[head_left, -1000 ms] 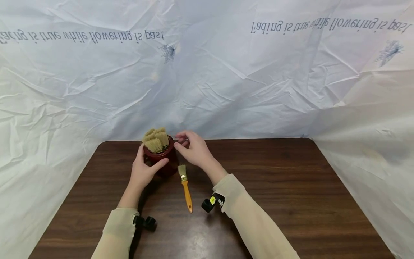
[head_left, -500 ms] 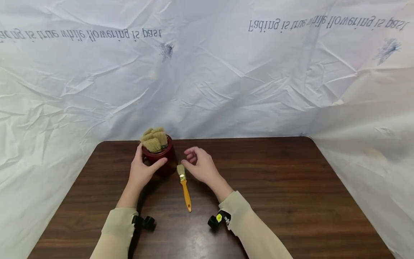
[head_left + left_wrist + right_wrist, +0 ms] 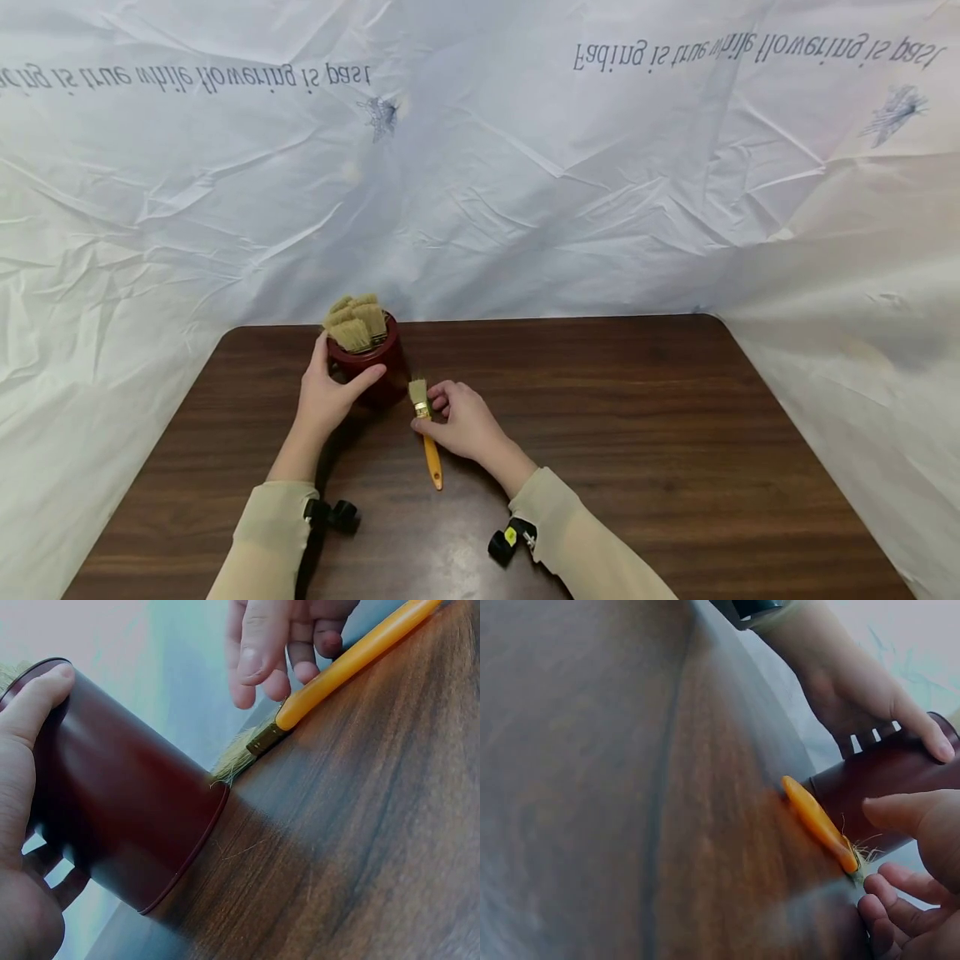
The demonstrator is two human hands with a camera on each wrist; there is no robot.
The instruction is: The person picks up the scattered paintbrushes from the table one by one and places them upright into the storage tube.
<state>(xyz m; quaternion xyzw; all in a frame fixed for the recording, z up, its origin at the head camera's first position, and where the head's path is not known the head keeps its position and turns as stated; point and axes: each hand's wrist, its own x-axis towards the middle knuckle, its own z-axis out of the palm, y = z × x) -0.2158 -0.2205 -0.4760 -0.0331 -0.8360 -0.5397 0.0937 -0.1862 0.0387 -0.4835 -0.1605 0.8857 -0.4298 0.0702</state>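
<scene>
A dark red cylindrical holder [image 3: 388, 382] stands at the back left of the table, filled with several pale-bristled paintbrushes [image 3: 351, 336]. My left hand [image 3: 324, 402] grips its side near the rim, thumb on the front and fingers behind. To the right of the holder lies a single paintbrush [image 3: 432, 460] with an orange handle and a gold-coloured ferrule, its bristles pointing at the holder's base. Over this brush is my right hand [image 3: 468, 429]. In the right wrist view its thumb and fingers [image 3: 900, 900] are parted, with the brush beyond them and not pinched.
The dark wood-grain table [image 3: 637, 450] has rounded back corners. A wrinkled white sheet [image 3: 487, 183] with printed lettering hangs behind it and along both sides. Black cameras are strapped to both wrists.
My right hand has come down from beside the holder's rim toward me, to the ferrule end of the loose paintbrush. My left hand stays on the holder.
</scene>
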